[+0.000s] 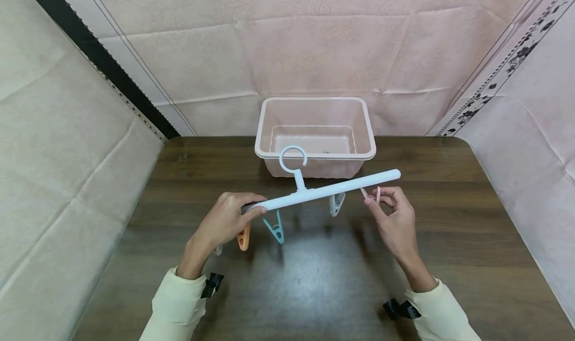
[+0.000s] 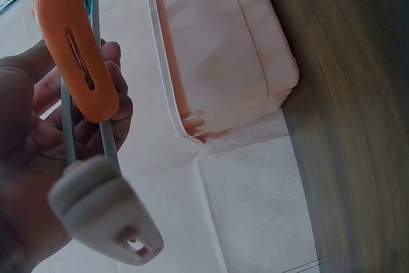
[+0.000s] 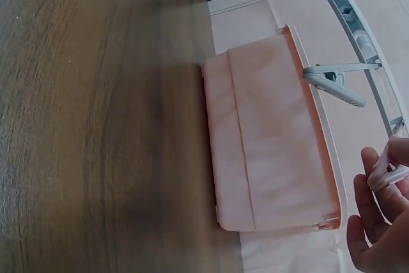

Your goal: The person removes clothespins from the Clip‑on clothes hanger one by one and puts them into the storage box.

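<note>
A light-blue hanger [image 1: 330,189] with a hook is held up over the table, tilted with its right end higher. My left hand [image 1: 226,217] grips its left end, thumb in front. Under the bar hang an orange clothespin [image 1: 243,238], a teal clothespin [image 1: 276,229] and a grey clothespin [image 3: 335,80]. A beige clothespin [image 2: 105,212] shows below the orange one in the left wrist view. Near the bar's right end, my right hand [image 1: 397,223] pinches a pink clothespin [image 1: 378,195] between thumb and fingers, its tip right at the bar's underside.
Behind the hanger, a pink plastic basin [image 1: 314,167] stands at the table's back edge. The dark wooden table [image 1: 310,291] has pale cloth hung at its back and sides [image 1: 314,56].
</note>
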A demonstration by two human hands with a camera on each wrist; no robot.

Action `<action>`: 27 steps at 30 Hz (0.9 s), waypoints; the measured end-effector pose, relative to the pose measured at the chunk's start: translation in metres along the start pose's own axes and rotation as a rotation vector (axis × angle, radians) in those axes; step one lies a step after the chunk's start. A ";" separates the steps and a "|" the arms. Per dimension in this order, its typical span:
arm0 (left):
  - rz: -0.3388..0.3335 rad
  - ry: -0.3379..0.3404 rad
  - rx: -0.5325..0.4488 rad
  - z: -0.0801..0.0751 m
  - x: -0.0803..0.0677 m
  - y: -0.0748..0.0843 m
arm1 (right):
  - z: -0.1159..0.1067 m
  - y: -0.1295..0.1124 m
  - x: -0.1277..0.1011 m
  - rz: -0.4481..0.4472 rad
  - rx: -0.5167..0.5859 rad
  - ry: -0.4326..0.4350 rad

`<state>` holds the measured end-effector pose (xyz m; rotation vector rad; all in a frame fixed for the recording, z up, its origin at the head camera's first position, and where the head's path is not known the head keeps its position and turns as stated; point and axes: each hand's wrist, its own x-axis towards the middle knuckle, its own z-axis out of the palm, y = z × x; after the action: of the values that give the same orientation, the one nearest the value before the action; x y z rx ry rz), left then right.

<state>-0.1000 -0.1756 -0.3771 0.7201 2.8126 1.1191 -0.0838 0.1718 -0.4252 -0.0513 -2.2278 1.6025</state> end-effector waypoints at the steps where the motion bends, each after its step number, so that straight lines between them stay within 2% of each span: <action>1: -0.001 -0.006 -0.001 0.000 0.000 0.000 | 0.000 0.000 0.000 -0.014 -0.007 0.007; 8: 0.006 -0.037 -0.015 -0.001 0.001 0.003 | -0.002 0.005 0.000 -0.118 -0.074 0.054; 15: 0.025 -0.039 0.006 -0.003 0.001 0.005 | -0.004 0.006 -0.002 -0.246 -0.198 0.110; 21: 0.066 -0.039 0.002 -0.002 0.001 0.004 | -0.002 0.006 -0.004 -0.407 -0.257 0.194; 27: 0.108 -0.038 0.004 -0.002 0.000 0.003 | 0.002 0.008 -0.005 -0.550 -0.261 0.264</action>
<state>-0.0992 -0.1750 -0.3743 0.8942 2.7746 1.1026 -0.0811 0.1716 -0.4350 0.2440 -1.9980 0.9523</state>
